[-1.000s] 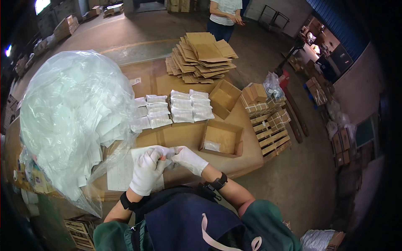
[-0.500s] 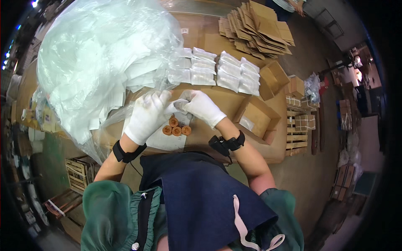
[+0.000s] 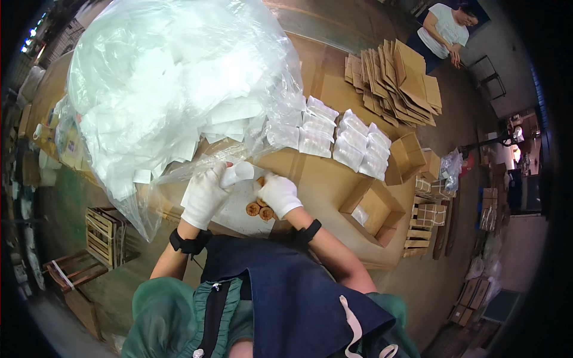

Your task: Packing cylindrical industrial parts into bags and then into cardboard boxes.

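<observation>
My left hand [image 3: 205, 196], in a white glove, is closed on a small white bag [image 3: 240, 173], whose rounded mouth gapes toward the right. My right hand [image 3: 279, 194], also gloved, is closed around the top of a small stack of orange-brown cylinders [image 3: 253, 209] with round ends. An orange-brown piece shows at its fingertips, apart from the bag. The lower cylinders rest on a white sheet [image 3: 237, 216] on the table. Close beyond my left hand lies the edge of a big clear plastic bag [image 3: 185, 77] full of white pieces like those small bags.
Rows of filled white packets [image 3: 316, 128] lie beyond my right hand. To the right stand an open cardboard box [image 3: 373, 212] and another carton [image 3: 407, 158]. Flattened cardboard [image 3: 397, 83] is piled at the far right, near a standing person [image 3: 444, 30]. Wooden pallets [image 3: 418, 232] flank the table.
My hands have parted; both were at the small white bag. The left now holds it alone, its mouth opened, and the right has come down onto the cylinders. The view has shifted.
</observation>
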`<control>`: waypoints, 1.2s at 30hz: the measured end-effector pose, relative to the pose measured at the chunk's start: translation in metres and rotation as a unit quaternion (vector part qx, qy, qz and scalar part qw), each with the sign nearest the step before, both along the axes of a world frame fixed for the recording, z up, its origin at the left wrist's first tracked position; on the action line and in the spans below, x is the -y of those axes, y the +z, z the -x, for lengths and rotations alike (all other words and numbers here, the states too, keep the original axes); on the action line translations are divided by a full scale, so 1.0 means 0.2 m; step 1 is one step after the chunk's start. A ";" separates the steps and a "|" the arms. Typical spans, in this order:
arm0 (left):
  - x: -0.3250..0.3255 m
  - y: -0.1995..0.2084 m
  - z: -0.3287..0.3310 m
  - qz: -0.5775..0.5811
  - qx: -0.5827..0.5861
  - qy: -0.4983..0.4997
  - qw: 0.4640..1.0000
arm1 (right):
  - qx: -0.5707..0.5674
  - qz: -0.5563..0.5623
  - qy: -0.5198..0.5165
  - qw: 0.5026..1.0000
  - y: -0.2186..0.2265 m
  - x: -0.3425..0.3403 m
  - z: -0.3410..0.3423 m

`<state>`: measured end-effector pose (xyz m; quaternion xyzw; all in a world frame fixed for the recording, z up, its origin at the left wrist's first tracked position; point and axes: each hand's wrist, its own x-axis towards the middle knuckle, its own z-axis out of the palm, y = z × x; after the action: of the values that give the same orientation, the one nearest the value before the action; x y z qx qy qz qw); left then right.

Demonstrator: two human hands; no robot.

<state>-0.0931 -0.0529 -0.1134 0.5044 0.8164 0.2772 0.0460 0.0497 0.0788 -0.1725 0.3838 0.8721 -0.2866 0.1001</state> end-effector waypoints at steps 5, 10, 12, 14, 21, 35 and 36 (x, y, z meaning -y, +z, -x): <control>0.02 0.01 -0.04 0.022 -0.006 0.008 1.000 | -0.253 0.082 -0.201 0.943 0.27 -0.05 -0.20; -0.08 0.11 -0.18 -0.040 -0.010 -0.055 0.998 | -0.362 0.007 -0.164 0.917 0.55 0.00 -0.30; -0.13 0.16 -0.27 -0.067 0.014 -0.113 0.991 | -0.342 0.014 -0.111 0.933 0.58 0.04 -0.30; -0.15 0.09 -0.37 -0.060 0.050 -0.098 0.992 | -0.315 -0.032 -0.050 0.947 0.60 0.11 -0.29; -0.17 0.16 -0.45 0.002 0.363 -0.198 0.910 | -0.242 0.039 -0.046 0.968 0.74 -0.01 -0.52; -0.50 0.86 -0.53 -0.012 0.646 -0.295 0.704 | -0.582 0.434 -0.086 0.682 0.58 -0.04 -0.58; -0.52 0.81 -0.53 -0.035 0.696 -0.258 0.669 | -0.558 0.504 -0.063 0.656 0.55 -0.05 -0.60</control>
<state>0.0134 0.0502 0.0483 0.3570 0.3747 0.5531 0.6529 0.1689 0.0880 -0.0628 0.0964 0.4596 -0.8479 -0.2461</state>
